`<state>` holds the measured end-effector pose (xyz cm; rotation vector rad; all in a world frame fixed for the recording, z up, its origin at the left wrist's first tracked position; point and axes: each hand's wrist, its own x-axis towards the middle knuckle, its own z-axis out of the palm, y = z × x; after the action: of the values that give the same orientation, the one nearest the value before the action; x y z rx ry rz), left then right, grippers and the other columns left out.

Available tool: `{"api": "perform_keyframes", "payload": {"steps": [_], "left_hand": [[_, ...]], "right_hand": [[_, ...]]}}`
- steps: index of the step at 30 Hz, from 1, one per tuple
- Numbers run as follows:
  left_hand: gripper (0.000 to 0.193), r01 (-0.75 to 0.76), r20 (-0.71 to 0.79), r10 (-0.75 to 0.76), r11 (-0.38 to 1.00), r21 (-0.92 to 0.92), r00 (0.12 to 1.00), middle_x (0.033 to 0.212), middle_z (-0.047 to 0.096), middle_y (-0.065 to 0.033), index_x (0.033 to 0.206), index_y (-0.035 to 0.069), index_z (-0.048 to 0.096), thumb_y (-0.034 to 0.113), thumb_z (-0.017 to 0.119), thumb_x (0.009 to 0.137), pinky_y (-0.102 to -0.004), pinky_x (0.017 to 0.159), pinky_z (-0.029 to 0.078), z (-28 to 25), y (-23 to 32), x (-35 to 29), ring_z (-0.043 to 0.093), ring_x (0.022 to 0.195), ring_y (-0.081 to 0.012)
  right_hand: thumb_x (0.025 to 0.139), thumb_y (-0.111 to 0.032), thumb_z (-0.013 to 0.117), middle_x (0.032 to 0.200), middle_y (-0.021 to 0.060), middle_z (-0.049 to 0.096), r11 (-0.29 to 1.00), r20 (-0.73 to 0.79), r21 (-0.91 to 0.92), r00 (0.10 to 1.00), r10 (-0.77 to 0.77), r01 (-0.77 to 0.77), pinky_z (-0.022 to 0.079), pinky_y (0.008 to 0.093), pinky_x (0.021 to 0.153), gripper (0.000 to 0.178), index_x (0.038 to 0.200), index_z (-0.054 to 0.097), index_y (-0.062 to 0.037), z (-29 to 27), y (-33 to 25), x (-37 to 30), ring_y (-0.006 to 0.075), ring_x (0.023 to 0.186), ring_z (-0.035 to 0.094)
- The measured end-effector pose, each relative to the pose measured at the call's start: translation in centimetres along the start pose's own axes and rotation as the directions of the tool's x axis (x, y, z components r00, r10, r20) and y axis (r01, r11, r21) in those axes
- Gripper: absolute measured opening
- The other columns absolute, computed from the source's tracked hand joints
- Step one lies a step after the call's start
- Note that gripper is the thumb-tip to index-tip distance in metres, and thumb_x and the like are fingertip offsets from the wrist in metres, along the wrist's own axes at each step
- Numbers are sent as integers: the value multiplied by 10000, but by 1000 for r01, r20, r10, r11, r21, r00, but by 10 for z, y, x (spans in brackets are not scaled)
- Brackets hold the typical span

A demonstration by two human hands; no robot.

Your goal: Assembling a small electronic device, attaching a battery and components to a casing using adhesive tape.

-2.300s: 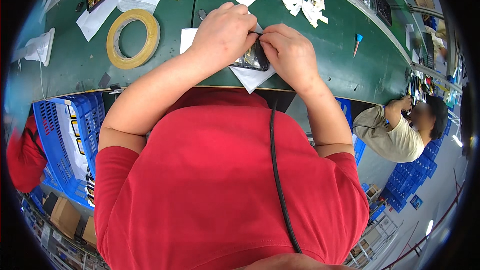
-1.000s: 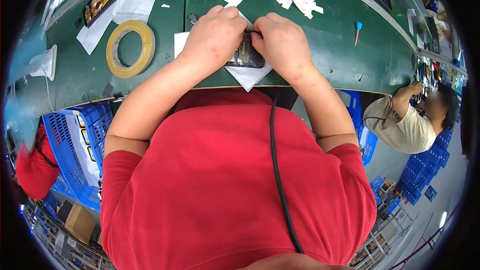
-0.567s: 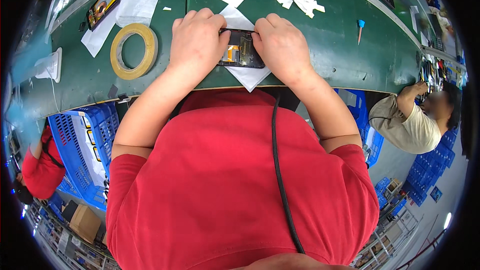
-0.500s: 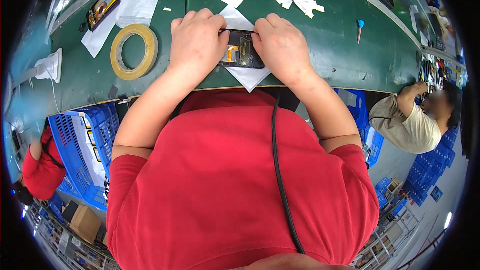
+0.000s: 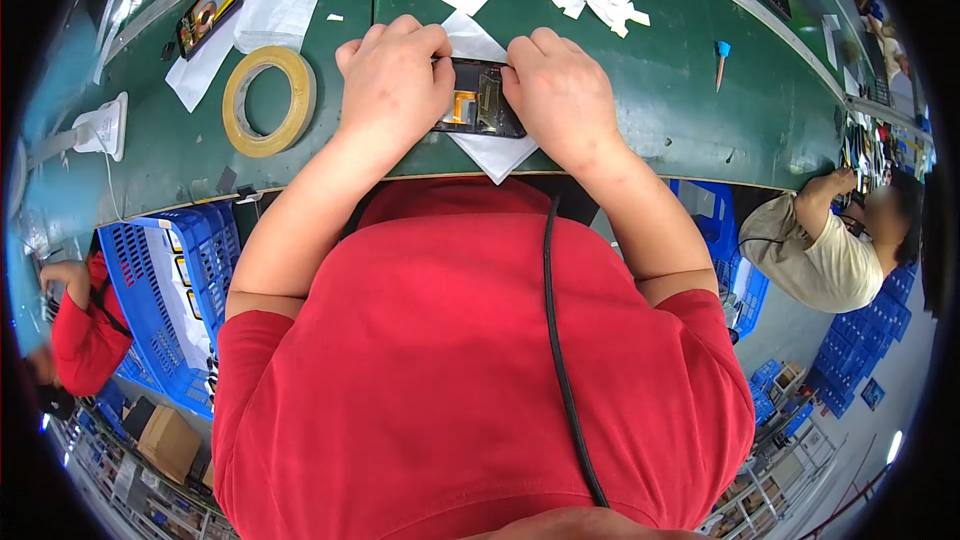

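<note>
A dark opened phone (image 5: 466,128) lies across a white paper sheet (image 5: 497,157) on the green workbench, close to its front edge. An orange patch (image 5: 463,106) and a dark metallic rectangle (image 5: 490,103) show inside it. My left hand (image 5: 394,82) grips its left end with curled fingers, the thumb at the upper edge. Around the right end my right hand (image 5: 560,88) is closed, thumb against the upper right part. Both hands hide the phone's ends, and the fingertips are mostly out of sight.
Left of my hands lies a roll of tan tape (image 5: 268,102). Beyond it an opened yellow-edged phone (image 5: 208,12) rests on paper. Paper scraps (image 5: 600,0) and a blue-capped tool (image 5: 722,64) lie right. Blue crates (image 5: 160,310) stand below the bench; people are at both sides.
My hands keep their hold on the phone and shift only very slightly. At the far left, the other person's arm and hand have moved.
</note>
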<state>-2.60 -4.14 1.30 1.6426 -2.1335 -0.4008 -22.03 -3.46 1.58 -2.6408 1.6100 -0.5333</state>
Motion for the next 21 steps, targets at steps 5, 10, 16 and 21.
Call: {"api": "perform_keyframes", "payload": {"steps": [5,10,16,21], "left_hand": [[57,18,-35,-16,999,45,999,913,616,-62,844,103,667,78,642,799,-487,935,361,8,5,-1,600,953,-293],[74,0,-66,5,997,79,998,899,614,-80,831,91,667,56,632,775,-483,938,357,10,6,-1,602,943,-296],[73,-15,-85,23,996,94,996,887,613,-85,819,86,665,52,629,766,-479,934,357,11,6,-1,605,929,-297],[73,-35,-87,46,992,118,995,887,598,-66,859,100,653,95,661,787,-481,921,378,13,2,-1,616,922,-297]], "right_hand": [[784,-107,688,848,83,593,1000,-6,11,1000,7,-7,556,371,699,104,837,602,-83,1,1,-1,262,789,647],[816,-117,687,850,88,598,997,-3,81,1000,5,-5,556,386,711,84,834,615,-77,-1,7,-1,272,803,653],[835,-125,685,852,89,604,990,57,139,998,18,-26,557,407,734,77,824,633,-70,-4,10,1,289,830,660],[813,-96,674,854,87,603,996,60,83,998,29,-34,557,407,735,56,823,622,-78,-4,5,2,285,835,658]]}}
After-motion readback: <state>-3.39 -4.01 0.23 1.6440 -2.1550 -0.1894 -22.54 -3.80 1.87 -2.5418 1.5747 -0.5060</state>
